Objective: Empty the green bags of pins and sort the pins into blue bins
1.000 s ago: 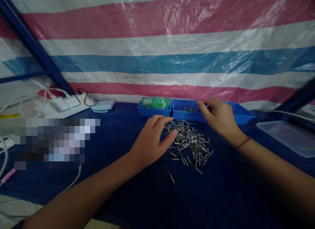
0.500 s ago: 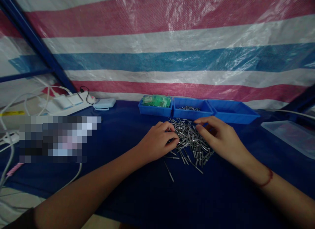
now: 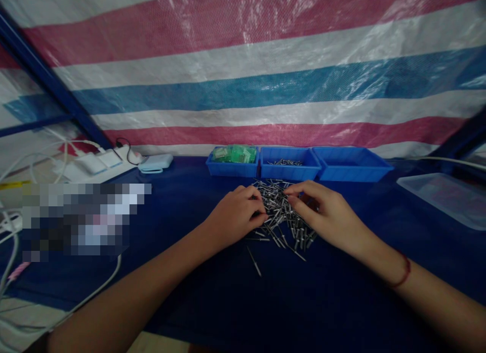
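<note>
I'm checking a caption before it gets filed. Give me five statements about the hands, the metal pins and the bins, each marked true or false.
1. The left hand and the right hand are at opposite sides of the pile of metal pins. True.
2. The red wristband is on the left wrist. False: the red wristband is on the right wrist.
3. The middle blue bin has some pins inside. True.
4. The green packets lie in the right-hand bin. False: the green packets lie in the left blue bin.
5. One loose pin lies apart from the pile, on its near side. True.
</note>
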Available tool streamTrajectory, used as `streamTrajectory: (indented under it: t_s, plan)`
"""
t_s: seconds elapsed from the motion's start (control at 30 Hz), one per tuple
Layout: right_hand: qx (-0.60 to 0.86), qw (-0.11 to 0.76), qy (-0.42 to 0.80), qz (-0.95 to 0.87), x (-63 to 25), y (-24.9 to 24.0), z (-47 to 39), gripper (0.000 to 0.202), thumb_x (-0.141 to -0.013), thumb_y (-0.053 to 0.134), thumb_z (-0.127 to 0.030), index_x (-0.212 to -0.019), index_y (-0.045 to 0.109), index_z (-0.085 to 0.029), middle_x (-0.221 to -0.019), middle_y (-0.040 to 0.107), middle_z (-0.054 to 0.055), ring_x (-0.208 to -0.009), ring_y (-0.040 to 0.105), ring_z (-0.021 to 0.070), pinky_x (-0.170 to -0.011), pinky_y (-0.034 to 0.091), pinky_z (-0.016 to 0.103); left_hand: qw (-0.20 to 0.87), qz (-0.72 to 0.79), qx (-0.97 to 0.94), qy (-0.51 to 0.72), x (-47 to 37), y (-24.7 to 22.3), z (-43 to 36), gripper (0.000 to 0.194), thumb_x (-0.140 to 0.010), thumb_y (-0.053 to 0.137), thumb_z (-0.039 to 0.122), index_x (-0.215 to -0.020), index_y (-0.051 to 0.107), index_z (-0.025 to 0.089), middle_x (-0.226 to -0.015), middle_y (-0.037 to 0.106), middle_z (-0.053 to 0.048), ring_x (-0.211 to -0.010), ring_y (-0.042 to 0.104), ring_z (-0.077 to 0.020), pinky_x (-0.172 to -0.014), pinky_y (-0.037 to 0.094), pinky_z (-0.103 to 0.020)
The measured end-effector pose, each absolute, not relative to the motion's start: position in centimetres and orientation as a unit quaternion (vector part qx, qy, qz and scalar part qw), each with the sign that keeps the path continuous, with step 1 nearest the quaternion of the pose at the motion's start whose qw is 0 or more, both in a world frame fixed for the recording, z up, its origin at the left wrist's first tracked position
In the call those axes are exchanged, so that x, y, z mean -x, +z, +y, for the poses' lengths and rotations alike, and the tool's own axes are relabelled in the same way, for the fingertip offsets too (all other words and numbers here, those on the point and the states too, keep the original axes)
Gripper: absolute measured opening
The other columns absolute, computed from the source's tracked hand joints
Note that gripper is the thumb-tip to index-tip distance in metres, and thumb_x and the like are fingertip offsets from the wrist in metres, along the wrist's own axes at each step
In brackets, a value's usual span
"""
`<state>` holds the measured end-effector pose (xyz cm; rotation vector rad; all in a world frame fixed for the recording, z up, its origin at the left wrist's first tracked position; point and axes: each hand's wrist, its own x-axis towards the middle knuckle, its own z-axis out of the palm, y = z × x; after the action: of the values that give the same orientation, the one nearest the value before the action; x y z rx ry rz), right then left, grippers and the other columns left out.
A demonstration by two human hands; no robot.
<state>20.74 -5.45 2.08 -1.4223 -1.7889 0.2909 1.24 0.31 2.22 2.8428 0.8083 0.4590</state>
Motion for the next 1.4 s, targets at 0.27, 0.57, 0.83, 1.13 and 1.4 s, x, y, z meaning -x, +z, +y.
streamTrajectory:
  t_s: [0.27, 0.57, 0.83, 1.13, 1.4]
  plan:
    - [0.545, 0.377, 0.118, -0.74, -20.3, 2.6, -6.2, 0.015, -0.084, 0.051, -0.023, -0.079, 0.065, -0.02, -0.077, 0.065, 0.002, -0.063, 0.059, 0.0133, -0.056, 0.045, 0.027, 0.115, 0.3, -0.918, 0.231, -0.5, 2.2, 0.5, 0.011, -0.084, 0.054, 0.019, -0.084, 0.064, 0.014, -0.098, 0.058, -0.006, -0.088, 0.056, -0.0165, -0.083, 0.045, -0.033]
    - [0.512, 0.403, 0.19, -0.735, -19.1, 2.4, -6.7, 0.016, -0.085, 0.055, -0.032, -0.078, 0.063, -0.019, -0.076, 0.064, 0.003, -0.067, 0.058, 0.0142, -0.06, 0.046, 0.028, 0.277, 0.322, -0.851, 0.309, -1.2, 2.9, -1.4, 0.013, -0.085, 0.055, 0.024, -0.083, 0.065, 0.018, -0.093, 0.059, -0.003, -0.071, 0.056, -0.0109, -0.062, 0.047, -0.024]
    - [0.502, 0.444, 0.196, -0.716, -18.6, 2.6, -7.1, 0.012, -0.085, 0.054, -0.028, -0.082, 0.063, -0.02, -0.078, 0.062, 0.003, -0.07, 0.058, 0.0152, -0.059, 0.045, 0.029, 0.309, 0.302, -0.844, 0.317, -1.3, 2.8, -2.0, 0.012, -0.084, 0.055, 0.023, -0.09, 0.064, 0.018, -0.095, 0.059, -0.004, -0.079, 0.058, -0.0135, -0.065, 0.049, -0.025]
    - [0.517, 0.487, 0.206, -0.673, -18.6, 2.1, -7.2, 0.011, -0.081, 0.06, -0.032, -0.085, 0.064, -0.022, -0.07, 0.06, 0.0, -0.059, 0.054, 0.0125, -0.051, 0.043, 0.025, 0.327, 0.287, -0.839, 0.328, -1.5, 2.7, -2.1, 0.011, -0.086, 0.055, 0.023, -0.088, 0.064, 0.019, -0.095, 0.06, -0.004, -0.081, 0.058, -0.0137, -0.066, 0.049, -0.025]
    - [0.485, 0.506, 0.19, -0.687, -18.3, 2.7, -7.7, 0.01, -0.082, 0.06, -0.025, -0.089, 0.067, -0.024, -0.08, 0.064, 0.002, -0.071, 0.06, 0.0141, -0.057, 0.047, 0.026, 0.346, 0.275, -0.838, 0.319, -1.5, 2.8, -2.2, 0.012, -0.086, 0.054, 0.024, -0.089, 0.064, 0.018, -0.097, 0.058, -0.004, -0.08, 0.058, -0.0124, -0.063, 0.048, -0.023]
